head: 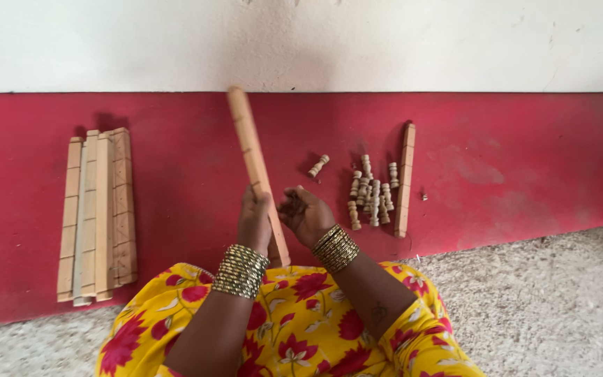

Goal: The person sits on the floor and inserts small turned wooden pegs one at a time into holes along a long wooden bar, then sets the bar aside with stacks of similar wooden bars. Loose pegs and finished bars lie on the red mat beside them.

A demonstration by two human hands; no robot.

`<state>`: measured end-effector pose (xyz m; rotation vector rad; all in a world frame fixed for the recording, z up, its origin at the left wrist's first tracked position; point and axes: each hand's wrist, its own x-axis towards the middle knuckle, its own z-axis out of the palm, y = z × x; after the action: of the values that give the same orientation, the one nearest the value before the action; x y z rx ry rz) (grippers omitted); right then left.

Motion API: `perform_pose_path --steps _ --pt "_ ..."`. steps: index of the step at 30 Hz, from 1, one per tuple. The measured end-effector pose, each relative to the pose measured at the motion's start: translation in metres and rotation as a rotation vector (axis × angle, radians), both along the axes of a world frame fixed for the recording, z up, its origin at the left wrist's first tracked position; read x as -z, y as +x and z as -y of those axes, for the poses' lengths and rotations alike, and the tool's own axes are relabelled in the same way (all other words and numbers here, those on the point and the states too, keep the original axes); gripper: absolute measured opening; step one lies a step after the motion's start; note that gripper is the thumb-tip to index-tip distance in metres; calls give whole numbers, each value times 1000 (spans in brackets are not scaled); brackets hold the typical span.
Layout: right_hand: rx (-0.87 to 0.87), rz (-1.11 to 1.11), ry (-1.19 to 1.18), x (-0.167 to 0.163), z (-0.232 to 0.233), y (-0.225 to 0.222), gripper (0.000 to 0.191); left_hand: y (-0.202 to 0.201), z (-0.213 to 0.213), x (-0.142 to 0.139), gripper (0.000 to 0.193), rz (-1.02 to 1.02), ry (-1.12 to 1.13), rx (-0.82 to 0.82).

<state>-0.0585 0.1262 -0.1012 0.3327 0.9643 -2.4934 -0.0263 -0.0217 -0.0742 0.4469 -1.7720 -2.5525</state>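
At your nine o'clock a stack of wooden slats [97, 215] lies on the red mat [511, 160], with bare mat between it and your hands. Your left hand [255, 222] grips the long wooden slat [252, 157], which tilts toward twelve. Your right hand [306, 215] is loosely cupped just beside it; whether it holds anything is hard to tell. At two o'clock small turned pegs [371, 190] cluster against another slat [405, 179].
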Motion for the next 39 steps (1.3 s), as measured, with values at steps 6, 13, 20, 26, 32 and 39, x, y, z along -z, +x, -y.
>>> perform_pose_path --steps 6,13,20,26,32,39 --pt "200 9 -164 -31 6 2 58 2 -10 9 63 18 -123 156" --pt "101 -541 537 -22 21 26 61 11 -21 5 46 86 126 183" --pt "34 -132 383 -9 8 0 44 28 -32 -1 50 -44 -760 339" --pt "170 5 301 -29 -25 -39 37 44 -54 -17 71 95 -92 482" --pt "237 50 82 -37 -44 -56 41 41 -33 -48 84 113 127 559" --pt "-95 237 211 -13 -26 -46 33 40 18 -84 38 -92 134 287"
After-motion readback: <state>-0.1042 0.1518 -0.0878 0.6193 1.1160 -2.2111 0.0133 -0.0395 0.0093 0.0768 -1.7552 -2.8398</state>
